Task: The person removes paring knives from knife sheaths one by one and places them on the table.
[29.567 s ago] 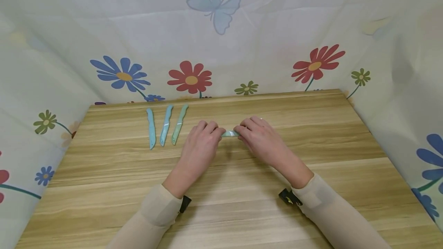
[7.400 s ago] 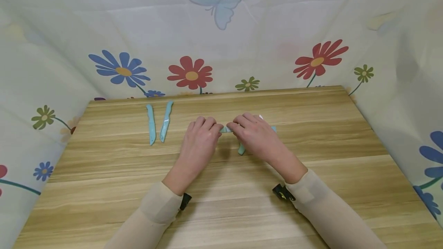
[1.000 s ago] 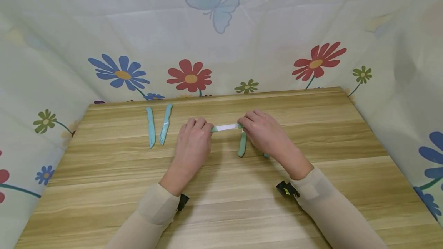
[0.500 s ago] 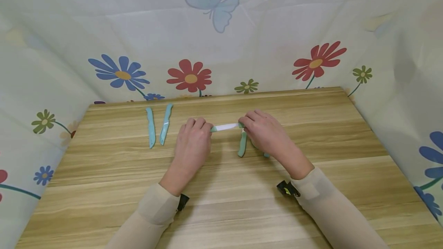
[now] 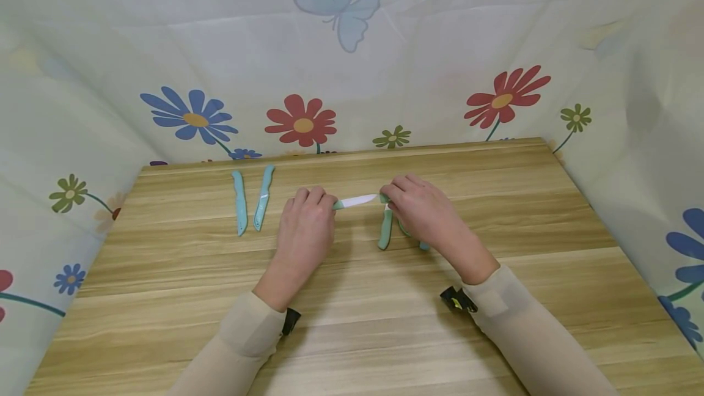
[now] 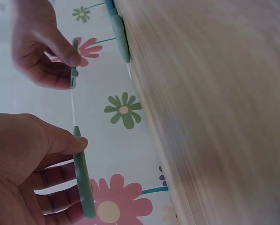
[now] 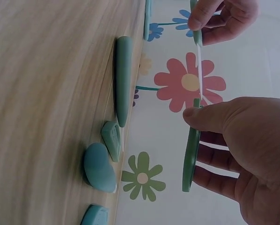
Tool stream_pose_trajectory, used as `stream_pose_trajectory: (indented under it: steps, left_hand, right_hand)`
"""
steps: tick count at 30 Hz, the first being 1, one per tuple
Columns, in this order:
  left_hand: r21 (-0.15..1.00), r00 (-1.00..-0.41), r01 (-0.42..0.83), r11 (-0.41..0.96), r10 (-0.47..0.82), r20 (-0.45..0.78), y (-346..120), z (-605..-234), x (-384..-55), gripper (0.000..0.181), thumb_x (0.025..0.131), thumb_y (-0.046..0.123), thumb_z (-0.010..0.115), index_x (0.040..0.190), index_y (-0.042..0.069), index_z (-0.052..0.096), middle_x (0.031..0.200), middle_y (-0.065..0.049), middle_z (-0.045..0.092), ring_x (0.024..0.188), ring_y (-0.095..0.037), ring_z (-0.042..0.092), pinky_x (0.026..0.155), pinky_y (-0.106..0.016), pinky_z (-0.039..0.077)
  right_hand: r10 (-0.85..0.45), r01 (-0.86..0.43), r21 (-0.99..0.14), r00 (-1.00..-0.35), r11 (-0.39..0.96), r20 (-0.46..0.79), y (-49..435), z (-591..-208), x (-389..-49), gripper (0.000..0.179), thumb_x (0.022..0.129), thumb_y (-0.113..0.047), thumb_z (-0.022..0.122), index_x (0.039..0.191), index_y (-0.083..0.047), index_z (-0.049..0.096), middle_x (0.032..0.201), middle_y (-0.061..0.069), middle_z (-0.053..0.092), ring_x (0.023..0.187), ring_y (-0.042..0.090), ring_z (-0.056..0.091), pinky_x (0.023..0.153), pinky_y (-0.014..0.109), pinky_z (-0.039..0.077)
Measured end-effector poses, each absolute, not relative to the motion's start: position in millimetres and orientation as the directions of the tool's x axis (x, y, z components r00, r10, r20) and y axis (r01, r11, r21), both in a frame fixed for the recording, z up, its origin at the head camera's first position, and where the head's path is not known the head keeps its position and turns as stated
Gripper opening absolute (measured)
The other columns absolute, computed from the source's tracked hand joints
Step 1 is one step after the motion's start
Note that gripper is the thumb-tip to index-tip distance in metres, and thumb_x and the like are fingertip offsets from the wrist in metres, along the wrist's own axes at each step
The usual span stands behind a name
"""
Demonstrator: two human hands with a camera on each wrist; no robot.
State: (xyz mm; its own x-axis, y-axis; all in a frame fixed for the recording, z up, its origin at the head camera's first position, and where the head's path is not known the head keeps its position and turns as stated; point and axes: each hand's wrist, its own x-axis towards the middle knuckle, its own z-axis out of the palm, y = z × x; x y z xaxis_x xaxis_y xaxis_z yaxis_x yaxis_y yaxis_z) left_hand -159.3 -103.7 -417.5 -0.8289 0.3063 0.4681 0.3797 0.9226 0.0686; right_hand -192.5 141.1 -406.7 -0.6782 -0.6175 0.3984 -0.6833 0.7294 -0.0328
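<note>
My left hand grips the green handle of a small knife, thumb on top and fingers beneath. Its white blade points right, bare along its length. The pointed tip is at the mouth of a green blade sheath, which my right hand pinches between thumb and fingers. Both are held above the table. Below my right hand lie a bare knife with a green handle, a loose green sheath, a rounded blue handle and a blue sheath, partly hidden in the head view.
Two sheathed blue knives, one left of the other, lie at the back left of the wooden table. A flower-printed cloth hangs along the back and sides.
Earlier, a sheathed green knife also lay at the back left. Within the last second, my hands have drawn slightly apart; the blade tip now shows clear of the sheath.
</note>
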Motion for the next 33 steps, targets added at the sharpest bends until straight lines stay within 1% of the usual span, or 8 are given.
stream_pose_trajectory:
  steps: [8,12,16,19,27,33]
  left_hand:
    - [0.086,-0.841,0.371,0.925,0.296,0.453,-103.5,-416.3,-159.2,0.014,0.097,0.01,0.077,0.109,0.002,0.079,0.104,-0.01,0.068,0.094,-0.031,0.061,0.075,-0.042,0.055]
    - [0.092,-0.844,0.369,0.925,0.292,0.45,-103.7,-416.4,-159.8,0.014,0.097,0.01,0.078,0.108,0.002,0.079,0.104,-0.01,0.067,0.093,-0.03,0.061,0.074,-0.041,0.056]
    - [0.102,-0.847,0.369,0.924,0.288,0.447,-104.4,-416.5,-160.2,0.015,0.096,0.01,0.079,0.108,0.001,0.079,0.103,-0.01,0.066,0.092,-0.03,0.06,0.074,-0.041,0.056]
    - [0.106,-0.847,0.369,0.923,0.287,0.447,-104.9,-416.9,-160.7,0.015,0.096,0.01,0.079,0.108,0.001,0.079,0.103,-0.01,0.066,0.092,-0.03,0.06,0.073,-0.042,0.056]
    - [0.135,-0.86,0.356,0.925,0.268,0.434,-104.5,-417.6,-163.5,0.014,0.097,0.01,0.078,0.107,0.001,0.079,0.1,-0.01,0.065,0.093,-0.031,0.06,0.074,-0.042,0.057]
    - [0.151,-0.87,0.343,0.927,0.252,0.423,-103.3,-415.2,-164.8,0.013,0.096,0.009,0.077,0.106,0.0,0.079,0.099,-0.01,0.066,0.089,-0.03,0.059,0.072,-0.041,0.056]
  right_hand:
    - [-0.601,-0.664,-0.062,-0.709,0.745,0.369,140.5,-407.6,-192.0,0.023,0.095,-0.007,0.08,0.117,-0.001,0.074,0.108,0.012,0.071,0.098,0.029,0.065,0.087,0.039,0.058]
    - [-0.58,-0.641,-0.094,-0.739,0.762,0.343,140.7,-408.2,-192.3,0.024,0.097,-0.008,0.079,0.119,-0.001,0.073,0.112,0.013,0.071,0.103,0.03,0.066,0.089,0.04,0.059]
    - [-0.558,-0.617,-0.122,-0.766,0.778,0.318,140.7,-407.5,-192.6,0.025,0.098,-0.01,0.078,0.121,-0.001,0.072,0.114,0.012,0.071,0.105,0.029,0.066,0.087,0.04,0.059]
    - [-0.549,-0.606,-0.133,-0.778,0.784,0.307,140.6,-406.5,-192.3,0.026,0.098,-0.011,0.078,0.121,-0.002,0.072,0.114,0.012,0.071,0.106,0.029,0.066,0.086,0.04,0.059]
    - [-0.525,-0.579,-0.165,-0.804,0.798,0.279,138.7,-402.7,-190.9,0.028,0.1,-0.014,0.076,0.125,-0.003,0.071,0.118,0.011,0.07,0.112,0.029,0.066,0.088,0.041,0.059]
    - [-0.502,-0.547,-0.182,-0.831,0.817,0.241,137.3,-399.2,-192.1,0.03,0.101,-0.015,0.076,0.127,-0.002,0.072,0.118,0.011,0.07,0.113,0.029,0.066,0.089,0.042,0.059]
